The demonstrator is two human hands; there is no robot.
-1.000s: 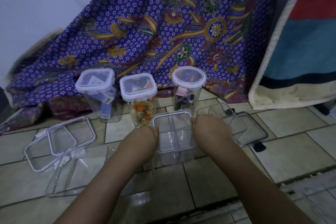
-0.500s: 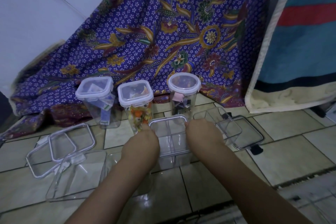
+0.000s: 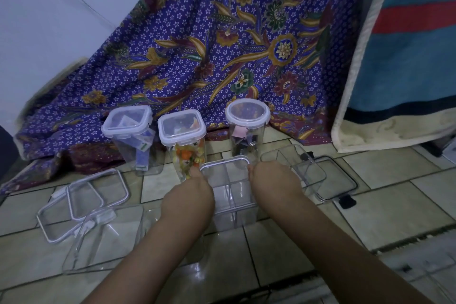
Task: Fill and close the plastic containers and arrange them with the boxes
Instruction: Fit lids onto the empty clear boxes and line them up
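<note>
A purple floral batik cloth (image 3: 222, 57) hangs across the back of the scene, beside a blue blanket with a red stripe (image 3: 407, 69) at right. Both meet a pale tiled floor (image 3: 394, 205). A person's two bare forearms reach forward over the tiles. The left hand (image 3: 188, 196) and right hand (image 3: 274, 180) clasp opposite sides of an open, divided clear box (image 3: 230, 192), which stands on the floor at center, just in front of the row of containers. An empty clear box (image 3: 103, 242) lies at lower left. A second divided box (image 3: 303, 170) sits just right of the right hand, over a flat lid (image 3: 338, 180). Three lidded containers stand in a row before the cloth: a square-lidded container (image 3: 128, 126) holding packets, a second square-lidded container (image 3: 182, 131) with orange and yellow pieces, and a round-lidded container (image 3: 246, 113) with dark contents. Two loose lids (image 3: 98, 187) overlap at left.
</note>
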